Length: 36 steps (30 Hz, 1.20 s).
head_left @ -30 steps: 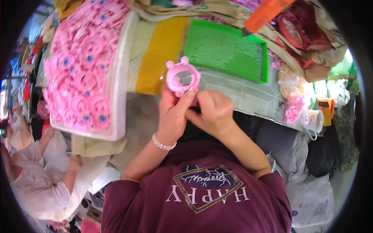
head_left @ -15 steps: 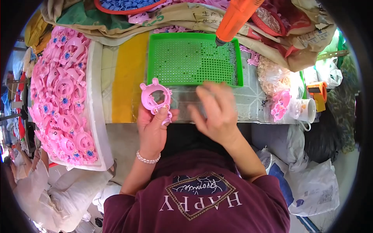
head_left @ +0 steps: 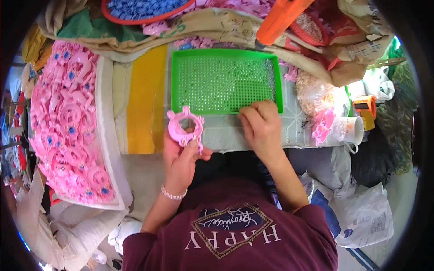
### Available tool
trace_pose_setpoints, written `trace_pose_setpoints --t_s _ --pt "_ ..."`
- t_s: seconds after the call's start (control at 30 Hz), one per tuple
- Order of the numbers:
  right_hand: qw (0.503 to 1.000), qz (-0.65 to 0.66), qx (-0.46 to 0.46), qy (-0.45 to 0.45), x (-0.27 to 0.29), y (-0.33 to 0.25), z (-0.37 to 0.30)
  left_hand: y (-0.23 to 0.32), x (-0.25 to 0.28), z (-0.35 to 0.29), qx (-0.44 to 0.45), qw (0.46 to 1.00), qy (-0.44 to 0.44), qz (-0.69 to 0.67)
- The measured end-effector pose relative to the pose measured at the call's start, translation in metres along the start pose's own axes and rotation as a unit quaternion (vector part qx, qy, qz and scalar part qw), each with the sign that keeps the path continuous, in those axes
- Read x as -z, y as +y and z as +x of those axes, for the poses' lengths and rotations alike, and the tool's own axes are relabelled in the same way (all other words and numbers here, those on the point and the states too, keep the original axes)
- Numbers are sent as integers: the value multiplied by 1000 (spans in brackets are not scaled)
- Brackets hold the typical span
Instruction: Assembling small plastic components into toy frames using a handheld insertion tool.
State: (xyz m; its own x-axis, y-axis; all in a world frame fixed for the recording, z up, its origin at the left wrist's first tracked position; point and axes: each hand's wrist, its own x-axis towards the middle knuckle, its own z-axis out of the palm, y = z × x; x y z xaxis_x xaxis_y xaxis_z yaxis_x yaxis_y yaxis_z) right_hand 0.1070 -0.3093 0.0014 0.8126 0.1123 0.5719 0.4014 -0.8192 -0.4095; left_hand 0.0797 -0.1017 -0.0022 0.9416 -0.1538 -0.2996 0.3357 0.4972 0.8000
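Observation:
My left hand [head_left: 180, 156] holds a pink plastic ring-shaped part [head_left: 183, 128] with small round ears, its thumb pressed on the lower end. To its right, my right hand [head_left: 262, 126] is at the near rim of a green tray [head_left: 226, 110], with the fingers curled and pressed together. Whatever is between those fingertips is too small or hidden to make out. Rows of small holes cover the tray's floor, many with shiny metal bits in them. Loose metal bits lie along its right end. An orange electric screwdriver [head_left: 281, 20] hangs over the tray's far right corner.
At left stands a white bin [head_left: 110, 135] heaped with pink parts [head_left: 68, 117]. Behind are a red basin of blue pieces [head_left: 144, 8] and sacking [head_left: 217, 27]. At right are a bag of pale pieces [head_left: 312, 90], a pink part [head_left: 323, 126], a white mug [head_left: 355, 130] and orange tape [head_left: 365, 107].
My right hand has gone from blurred, spread fingers to curled fingers at the tray's near rim. My left hand still holds the pink part. The view has shifted slightly.

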Motion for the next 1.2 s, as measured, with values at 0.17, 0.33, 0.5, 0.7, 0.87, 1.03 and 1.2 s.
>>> trace_pose_setpoints --t_s 0.17,0.33,0.5,0.7,0.87,1.03,1.2 --pt "993 70 -84 -39 21 -10 7 3 6 -7 12 1000 9 2" --pt "972 149 -86 162 24 12 89 6 14 -15 14 1000 9 13" --pt "936 297 -106 156 11 6 162 1 13 -11 35 999 -39 4" --pt "921 323 -143 166 13 3 151 7 7 -16 47 995 -63 -65" --pt "857 483 -145 110 12 -11 122 1 14 -11 85 995 -47 -12" --pt "878 450 -103 127 14 -19 109 4 10 -9 95 994 -58 13" --pt "889 436 -111 86 7 -18 107 -1 6 -4 110 993 -54 2"
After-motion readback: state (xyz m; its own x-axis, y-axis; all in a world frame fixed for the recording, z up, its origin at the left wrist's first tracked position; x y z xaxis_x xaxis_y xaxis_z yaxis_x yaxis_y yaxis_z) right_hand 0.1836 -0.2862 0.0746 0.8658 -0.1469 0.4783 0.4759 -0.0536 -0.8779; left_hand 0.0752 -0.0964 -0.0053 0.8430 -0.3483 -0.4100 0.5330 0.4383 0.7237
